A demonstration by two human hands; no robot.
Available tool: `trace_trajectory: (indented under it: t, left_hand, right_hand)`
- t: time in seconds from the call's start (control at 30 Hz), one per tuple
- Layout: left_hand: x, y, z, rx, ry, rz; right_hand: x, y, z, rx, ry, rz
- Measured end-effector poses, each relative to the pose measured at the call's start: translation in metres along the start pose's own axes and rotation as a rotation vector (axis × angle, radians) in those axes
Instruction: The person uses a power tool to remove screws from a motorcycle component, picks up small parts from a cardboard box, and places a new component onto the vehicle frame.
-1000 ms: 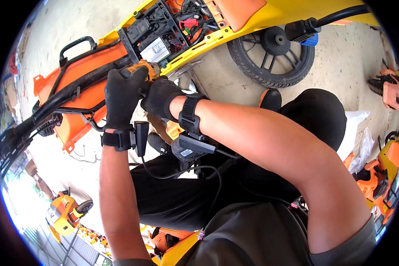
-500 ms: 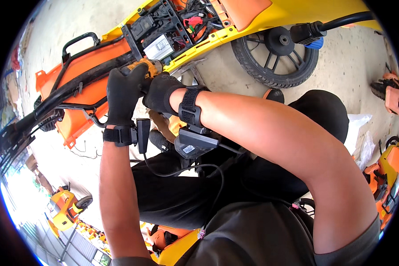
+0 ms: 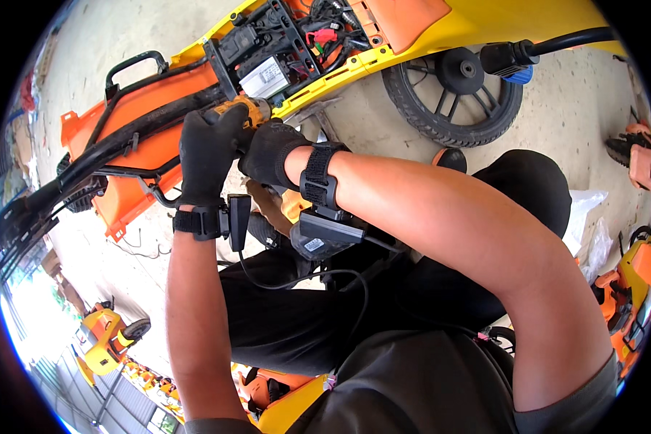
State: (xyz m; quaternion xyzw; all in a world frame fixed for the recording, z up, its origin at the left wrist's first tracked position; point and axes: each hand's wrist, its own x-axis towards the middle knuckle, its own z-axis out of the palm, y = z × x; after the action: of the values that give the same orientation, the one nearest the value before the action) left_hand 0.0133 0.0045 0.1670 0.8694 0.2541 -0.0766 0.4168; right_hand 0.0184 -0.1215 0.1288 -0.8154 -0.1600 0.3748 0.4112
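Note:
A yellow-orange and black power drill (image 3: 255, 110) is pressed up close to the black frame tube of an electric scooter. My right hand (image 3: 271, 152), in a black glove, is closed around the drill's grip, its fingers mostly hidden from above. My left hand (image 3: 208, 148), gloved too, is curled against the drill's front end with the thumb over it. The drill's tip and whatever it meets are hidden by my left hand. Below my right wrist shows a grey battery block (image 3: 312, 244) with a small label, apparently the drill's base.
Just beyond my hands lies the scooter's open bay, with a silver controller box (image 3: 265, 77) and loose wiring. An orange panel (image 3: 123, 155) is on the left, a black spoked wheel (image 3: 456, 98) at the upper right. A cable (image 3: 296, 278) loops between my wrist straps. More scooters stand around.
The whole view has shifted slightly, with the scooter and both hands appearing a little farther right and lower. Both hands keep the same hold on the drill.

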Motion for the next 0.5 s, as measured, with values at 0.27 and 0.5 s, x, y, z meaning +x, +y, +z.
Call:
trace_trajectory:
  t: [0.27,0.5]
  left_hand:
    - [0.0,0.001,-0.001,0.057,0.037,0.036]
    - [-0.015,0.021,-0.022,-0.36,-0.449,-0.287]
  right_hand:
    - [0.005,0.006,0.006,-0.029,-0.014,-0.061]
    - [-0.023,-0.004,-0.015,0.109,-0.044,-0.014]
